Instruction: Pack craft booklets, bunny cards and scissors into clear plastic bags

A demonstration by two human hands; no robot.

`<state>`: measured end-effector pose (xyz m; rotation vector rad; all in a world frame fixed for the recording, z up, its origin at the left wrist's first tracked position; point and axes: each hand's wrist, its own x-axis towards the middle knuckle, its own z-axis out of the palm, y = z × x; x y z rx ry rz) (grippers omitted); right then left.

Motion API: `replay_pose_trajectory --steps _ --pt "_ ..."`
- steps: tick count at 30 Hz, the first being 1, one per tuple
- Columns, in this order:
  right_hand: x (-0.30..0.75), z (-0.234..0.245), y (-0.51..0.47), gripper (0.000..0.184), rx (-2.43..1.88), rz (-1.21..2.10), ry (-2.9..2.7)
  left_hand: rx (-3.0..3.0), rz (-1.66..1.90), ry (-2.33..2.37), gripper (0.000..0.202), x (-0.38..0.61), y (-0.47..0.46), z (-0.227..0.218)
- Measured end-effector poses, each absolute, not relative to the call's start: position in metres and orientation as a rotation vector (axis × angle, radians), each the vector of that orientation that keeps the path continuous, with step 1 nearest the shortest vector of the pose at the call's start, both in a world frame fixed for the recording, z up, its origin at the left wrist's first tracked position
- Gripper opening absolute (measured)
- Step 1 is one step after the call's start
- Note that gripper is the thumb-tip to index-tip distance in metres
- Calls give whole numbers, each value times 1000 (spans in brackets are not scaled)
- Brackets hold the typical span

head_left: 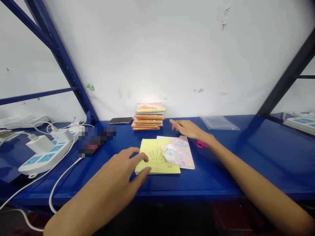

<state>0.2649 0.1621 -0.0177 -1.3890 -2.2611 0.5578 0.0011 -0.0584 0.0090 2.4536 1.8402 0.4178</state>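
Observation:
My left hand (128, 167) hovers over the left edge of a yellow paper pad (155, 154) with a printed shell outline, its fingers apart and curved, holding nothing. Partly over the pad's right side lies a purple booklet cover (180, 152) with a white rabbit on it. Behind the booklet, my right hand (184, 127) reaches low over the blue table with its fingers stretched out and nothing visible in them. Beside my right forearm are pink-handled scissors (201, 144), partly hidden by the arm.
A stack of wrapped booklets (149, 116) stands by the wall, with a dark phone (120, 120) to its left. Clear plastic sleeves (220, 123) lie at the back right. At left, a white power strip (46, 157) has chargers and cables trailing over the table edge.

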Motion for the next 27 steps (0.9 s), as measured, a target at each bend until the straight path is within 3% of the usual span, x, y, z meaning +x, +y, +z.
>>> replay_pose_trajectory --steps 5,8,12,20,27 --pt "284 4 149 90 -1719 279 -2140 2152 386 2099 66 -24 -40 -14" --pt "295 7 140 95 -1813 587 -2313 2088 403 1925 69 -22 -38 -20" --pt "298 -1 138 86 -1708 1018 -2560 2101 318 1869 73 -2 -42 -15" --pt "281 -6 135 72 -1211 1306 -2551 2056 307 1844 74 -14 -45 -16" --pt "259 -23 130 66 -1250 1348 -2332 1953 283 1874 77 -16 -40 -3"
